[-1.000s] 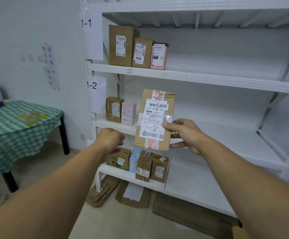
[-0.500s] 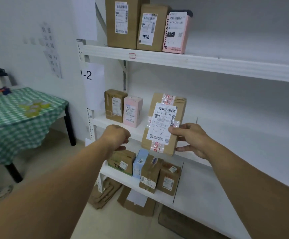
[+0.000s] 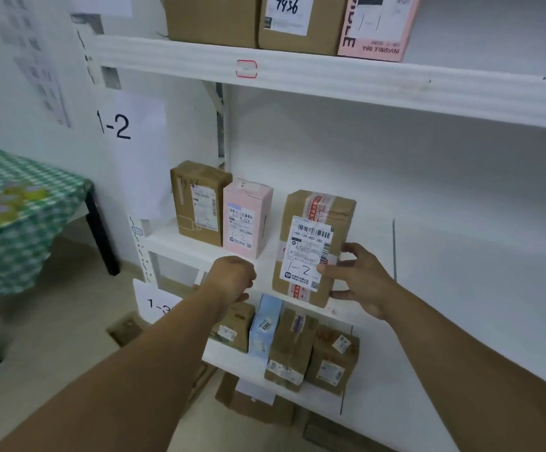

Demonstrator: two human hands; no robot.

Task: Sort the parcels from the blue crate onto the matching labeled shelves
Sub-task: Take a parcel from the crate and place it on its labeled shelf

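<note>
My right hand (image 3: 361, 282) grips a brown parcel (image 3: 314, 216) by its right edge; its white label is hand-marked 1-2. The parcel stands upright at the front of the middle shelf (image 3: 180, 243), beside a pink parcel (image 3: 247, 216) and a brown parcel (image 3: 200, 200). A paper sign reading 1-2 (image 3: 115, 125) hangs at that shelf's left post. My left hand (image 3: 232, 278) hovers in front of the shelf edge with curled fingers and holds nothing. The blue crate is out of view.
The top shelf (image 3: 330, 79) carries three parcels, one pink (image 3: 379, 24). The lower shelf, signed 1-3 (image 3: 157, 306), holds several small parcels (image 3: 297, 347). Flattened cardboard (image 3: 252, 402) lies on the floor below. A table with a green checked cloth (image 3: 20, 216) stands at left.
I have stepped closer to the rack. My right hand carried the 1-2 parcel forward onto the middle shelf beside the pink one. My left hand stayed curled near the shelf edge.
</note>
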